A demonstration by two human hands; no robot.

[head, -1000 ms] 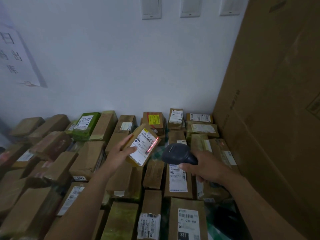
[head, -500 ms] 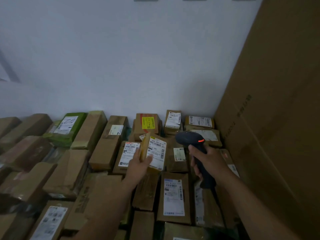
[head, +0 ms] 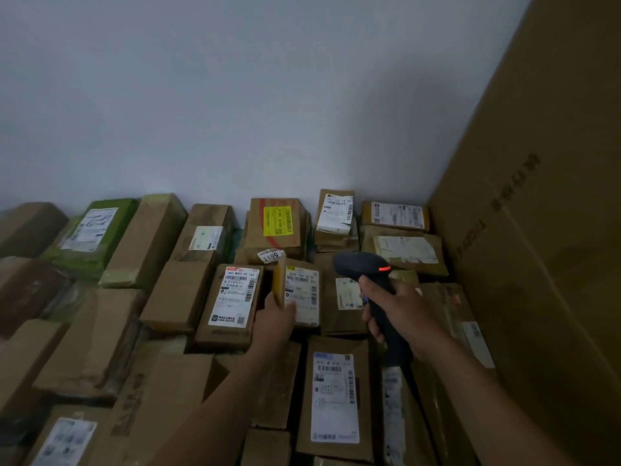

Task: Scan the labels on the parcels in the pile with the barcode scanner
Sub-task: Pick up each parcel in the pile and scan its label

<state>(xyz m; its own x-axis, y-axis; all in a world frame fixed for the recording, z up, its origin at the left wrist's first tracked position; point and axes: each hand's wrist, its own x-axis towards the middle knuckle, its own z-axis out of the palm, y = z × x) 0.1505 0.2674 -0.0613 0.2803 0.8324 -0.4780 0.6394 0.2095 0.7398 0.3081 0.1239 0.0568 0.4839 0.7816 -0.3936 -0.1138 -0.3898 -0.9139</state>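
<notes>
Misreads are my main worry at this point. My left hand (head: 274, 319) pinches the small parcel (head: 304, 306) by its lower left corner, thumb laid on the bottom edge of its label (head: 301, 284) and fingers curled behind. The parcel stands in the pile (head: 174, 294), near the middle of the back rows, and I cannot tell whether it rests on the boxes beneath or hangs free. My right hand (head: 401, 312) is wrapped tight round the handle of the barcode scanner (head: 361, 268), forefinger up at the front of its neck, with an orange light (head: 384, 268) glowing on its head. The scanner's nose points away from me and leftward, above the small parcel rather than at it, and I see no red line on any label. If I fire like this, I judge the beam could land on the yellow-stickered parcel (head: 275, 227) behind, or on the neighbouring box (head: 232, 304) just to the left with its long white label. That would log the wrong one, or log one twice. My thumb could also slide over the barcodes near the label's top and right edge. A corner hold is weak, too: tilting the parcel toward the scanner might let it twist out and drop face-down among the others, where I would lose track of it.
</notes>
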